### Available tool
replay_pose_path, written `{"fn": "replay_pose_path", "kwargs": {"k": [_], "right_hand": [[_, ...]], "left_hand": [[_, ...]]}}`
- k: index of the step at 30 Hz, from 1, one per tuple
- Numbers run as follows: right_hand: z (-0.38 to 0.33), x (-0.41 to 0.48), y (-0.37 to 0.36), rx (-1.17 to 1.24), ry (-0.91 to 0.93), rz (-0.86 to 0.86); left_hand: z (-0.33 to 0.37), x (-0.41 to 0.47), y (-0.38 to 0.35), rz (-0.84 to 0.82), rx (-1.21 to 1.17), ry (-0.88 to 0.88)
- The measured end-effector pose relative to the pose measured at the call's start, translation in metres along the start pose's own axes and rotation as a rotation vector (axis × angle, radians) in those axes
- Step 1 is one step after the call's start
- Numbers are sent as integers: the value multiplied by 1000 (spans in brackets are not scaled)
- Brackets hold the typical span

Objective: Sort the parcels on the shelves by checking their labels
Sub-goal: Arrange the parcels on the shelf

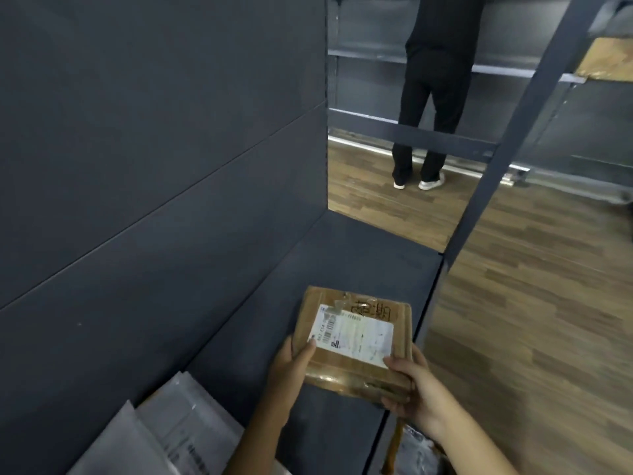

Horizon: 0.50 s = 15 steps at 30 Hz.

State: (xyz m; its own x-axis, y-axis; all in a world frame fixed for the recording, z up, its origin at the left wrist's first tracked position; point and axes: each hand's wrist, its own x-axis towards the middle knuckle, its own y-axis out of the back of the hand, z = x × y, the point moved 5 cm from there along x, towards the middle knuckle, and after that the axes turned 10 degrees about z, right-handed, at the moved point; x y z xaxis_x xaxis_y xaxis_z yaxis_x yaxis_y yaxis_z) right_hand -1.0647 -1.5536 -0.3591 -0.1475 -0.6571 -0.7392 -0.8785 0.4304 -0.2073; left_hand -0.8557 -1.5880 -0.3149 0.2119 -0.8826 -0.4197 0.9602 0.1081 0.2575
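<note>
Parcel: you're holding one flat brown cardboard parcel (342, 370) between both hands, right over the front half of the shelf. I can't tell whether it touches the board.
Contents: it's taped shut with clear tape, so what's inside is hidden.
Label: a white shipping label (354, 334) faces up at you, with barcodes at its left end. The print is too small to read, and there are dark handwritten marks on the cardboard just beyond it.
Left grip: your left hand (291, 368) clamps the near-left edge, thumb on top at the label's corner and fingers tucked underneath out of sight.
Right grip: your right hand (414, 389) wraps the near-right corner, thumb pressed on top beside the label and fingers curled round the edge.
Mailers: grey plastic mailers (164, 430) lie overlapped left of your left grip and closer to you, beside the back panel (137, 166).
Shelf: the dark shelf board (342, 255) runs under your grips and away beyond them.
Post: a grey upright (513, 138) rises beyond your right grip, at the shelf's far front corner.
Below: under your right grip there's a crinkled clear plastic bag (414, 450), partly hidden.
Floor: wood planks (531, 303) lie right of your right grip.
Room: far beyond your grips, another person (431, 97) in dark clothes and pale shoes faces the far shelving (373, 56), and a cardboard box (606, 60) sits up to the right.
</note>
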Motion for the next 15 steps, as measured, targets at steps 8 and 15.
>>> {"fn": "replay_pose_path", "kwargs": {"k": [8,15], "right_hand": [[-5,-115,80,-40,50,-13],[-35,-218,145,-147,167,-97]], "left_hand": [[11,-128,-19,-11,-20,-80],[48,-244,-45,-64,-253,-247]]}}
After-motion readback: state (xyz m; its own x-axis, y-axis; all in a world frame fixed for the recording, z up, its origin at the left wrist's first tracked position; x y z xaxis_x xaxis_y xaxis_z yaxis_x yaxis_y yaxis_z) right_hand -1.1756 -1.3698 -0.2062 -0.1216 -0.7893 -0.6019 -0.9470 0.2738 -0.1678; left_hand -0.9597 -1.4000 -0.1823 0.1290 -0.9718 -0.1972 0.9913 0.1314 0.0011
